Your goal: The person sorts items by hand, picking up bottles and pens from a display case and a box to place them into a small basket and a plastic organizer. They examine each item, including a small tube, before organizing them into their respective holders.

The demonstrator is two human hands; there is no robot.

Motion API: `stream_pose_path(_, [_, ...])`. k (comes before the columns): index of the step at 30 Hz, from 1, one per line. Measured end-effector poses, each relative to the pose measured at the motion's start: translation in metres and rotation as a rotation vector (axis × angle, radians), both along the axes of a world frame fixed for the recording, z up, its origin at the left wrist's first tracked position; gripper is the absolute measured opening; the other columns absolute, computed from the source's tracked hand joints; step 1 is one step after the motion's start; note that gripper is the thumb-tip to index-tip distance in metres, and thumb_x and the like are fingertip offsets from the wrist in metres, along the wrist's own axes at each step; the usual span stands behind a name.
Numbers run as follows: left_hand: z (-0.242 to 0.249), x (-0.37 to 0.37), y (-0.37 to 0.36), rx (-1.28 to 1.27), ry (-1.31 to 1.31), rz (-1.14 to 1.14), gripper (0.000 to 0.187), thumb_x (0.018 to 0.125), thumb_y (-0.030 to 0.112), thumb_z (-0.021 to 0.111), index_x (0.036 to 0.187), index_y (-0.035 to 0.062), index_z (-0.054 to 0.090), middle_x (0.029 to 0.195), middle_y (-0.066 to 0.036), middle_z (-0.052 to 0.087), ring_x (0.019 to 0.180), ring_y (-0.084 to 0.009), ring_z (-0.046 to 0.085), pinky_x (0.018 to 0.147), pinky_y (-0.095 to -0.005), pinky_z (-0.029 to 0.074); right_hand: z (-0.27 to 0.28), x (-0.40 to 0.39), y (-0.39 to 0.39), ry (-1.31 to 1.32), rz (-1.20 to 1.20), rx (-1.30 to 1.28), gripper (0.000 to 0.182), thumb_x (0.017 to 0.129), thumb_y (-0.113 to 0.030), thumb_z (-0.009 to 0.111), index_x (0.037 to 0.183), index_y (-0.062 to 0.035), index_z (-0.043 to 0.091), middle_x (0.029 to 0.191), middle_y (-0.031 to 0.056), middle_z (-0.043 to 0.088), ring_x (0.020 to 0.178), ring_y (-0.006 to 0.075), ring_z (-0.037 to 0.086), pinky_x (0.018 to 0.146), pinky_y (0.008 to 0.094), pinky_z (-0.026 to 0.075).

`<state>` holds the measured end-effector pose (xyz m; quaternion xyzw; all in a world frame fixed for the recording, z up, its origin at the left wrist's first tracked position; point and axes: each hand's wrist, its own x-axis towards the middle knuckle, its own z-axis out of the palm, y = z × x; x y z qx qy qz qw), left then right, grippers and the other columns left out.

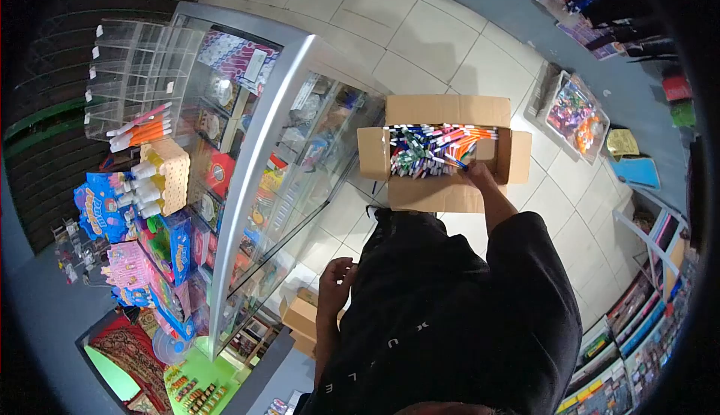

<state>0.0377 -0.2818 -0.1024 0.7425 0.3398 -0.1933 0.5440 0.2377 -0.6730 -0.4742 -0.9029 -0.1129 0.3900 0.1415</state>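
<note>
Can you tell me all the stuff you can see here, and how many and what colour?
cardboard box: one, brown, open on the floor tiles ahead
pens: many, mixed colours, inside the cardboard box
glass counter: one, silver frame, on the left, goods inside
clear rack: one, see-through, on the glass counter, orange pens in it
small boxes: brown, low beside the counter, count unclear
right hand: reaching into the cardboard box among the pens
left hand: fingers loose, holding nothing, near the counter

My right hand (478, 173) reached into the open cardboard box (444, 194) on the tiled floor, fingers touching the coloured pens (431, 149). My left hand (335, 280) hung empty, half-curled, near the glass display case (259, 167).
</note>
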Motion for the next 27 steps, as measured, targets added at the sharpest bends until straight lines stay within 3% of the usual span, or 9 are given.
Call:
stream_pose_path(3, [0.002,0.005,-0.005,0.013,0.004,-0.020,0.024,0.090,0.014,0.068,0.111,0.0043,0.061,0.096,-0.004,0.068,0.079,-0.0092,0.062,0.068,-0.0244,0.050,0.025,0.007,0.028,0.093,-0.411,0.215,0.034,0.093,-0.038,0.059,0.090,-0.0042,0.063,0.075,0.0170,0.065,0.067,0.0295,0.061,0.062,0.0425,0.048])
stream_pose_path(4, [0.003,0.005,-0.007,0.016,0.005,-0.014,0.024,0.090,0.015,0.068,0.111,0.0044,0.062,0.096,-0.003,0.068,0.079,-0.0091,0.062,0.067,-0.0243,0.050,0.017,-0.002,0.049,-0.308,-0.557,0.696,0.035,0.094,-0.037,0.058,0.082,-0.0045,0.062,0.067,0.0154,0.060,0.059,0.0263,0.054,0.056,0.0428,0.044])
stream_pose_path(5, [0.002,0.005,-0.007,0.026,-0.001,-0.003,0.024,0.090,0.015,0.069,0.111,0.0046,0.062,0.095,-0.003,0.067,0.078,-0.0090,0.062,0.067,-0.0241,0.050,-0.071,-0.011,0.042,-0.239,-0.365,0.479,0.032,0.094,-0.033,0.058,0.088,-0.0022,0.063,0.072,0.0177,0.063,0.063,0.0243,0.056,0.057,0.0432,0.044])
stream_pose_path(7, [0.003,0.001,-0.006,0.078,-0.032,-0.063,0.024,0.090,0.017,0.070,0.110,0.0062,0.063,0.094,-0.001,0.067,0.077,-0.0079,0.062,0.064,-0.0234,0.049,-0.042,0.009,0.074,-0.012,-0.273,0.444,0.032,0.095,-0.031,0.057,0.099,0.0005,0.061,0.078,0.0215,0.063,0.067,0.0287,0.058,0.058,0.0429,0.044])
stream_pose_path(9, [0.012,0.001,-0.006,0.067,-0.037,-0.039,0.023,0.090,0.019,0.069,0.108,0.0061,0.063,0.092,-0.001,0.068,0.077,-0.0088,0.062,0.066,-0.0245,0.050,0.024,0.026,0.113,-0.270,-0.361,0.788,0.036,0.096,-0.033,0.056,0.096,0.0023,0.061,0.078,0.0245,0.062,0.071,0.0356,0.061,0.057,0.0464,0.044])
stream_pose_path(11, [0.011,-0.006,-0.004,0.109,-0.035,-0.068,0.024,0.091,0.021,0.068,0.109,0.0060,0.063,0.096,-0.003,0.070,0.078,-0.0114,0.063,0.070,-0.0275,0.052,-0.003,0.031,0.130,-0.544,-0.127,0.577,0.039,0.095,-0.036,0.054,0.095,0.0029,0.062,0.082,0.0273,0.063,0.076,0.0426,0.061,0.063,0.0498,0.046])
stream_pose_path(15, [0.021,-0.008,-0.011,0.104,0.056,0.013,0.031,0.091,0.024,0.068,0.114,0.0056,0.062,0.097,-0.005,0.070,0.079,-0.0124,0.063,0.072,-0.0293,0.052,0.038,0.053,0.158,-0.179,-0.098,0.325,0.045,0.095,-0.034,0.053,0.125,-0.0012,0.056,0.094,0.0312,0.063,0.092,0.0475,0.060,0.085,0.0513,0.049])
stream_pose_path(18, [0.021,-0.019,-0.012,0.093,0.059,0.023,0.034,0.091,0.027,0.067,0.117,0.0054,0.062,0.098,-0.006,0.069,0.080,-0.0140,0.064,0.074,-0.0305,0.052,0.042,0.061,0.171,-0.061,-0.025,0.248,0.050,0.095,-0.038,0.049,0.138,-0.0136,0.047,0.128,0.0300,0.054,0.124,0.0491,0.044,0.099,0.0557,0.044])
stream_pose_path(27, [0.017,-0.029,-0.004,0.012,0.045,0.067,0.037,0.092,0.029,0.066,0.120,0.0056,0.060,0.106,-0.009,0.068,0.089,-0.0185,0.064,0.078,-0.0330,0.053,0.088,0.082,0.190,0.087,0.195,0.038,0.053,0.098,-0.043,0.042,0.135,-0.0057,0.047,0.125,0.0276,0.056,0.119,0.0467,0.051,0.099,0.0539,0.044])
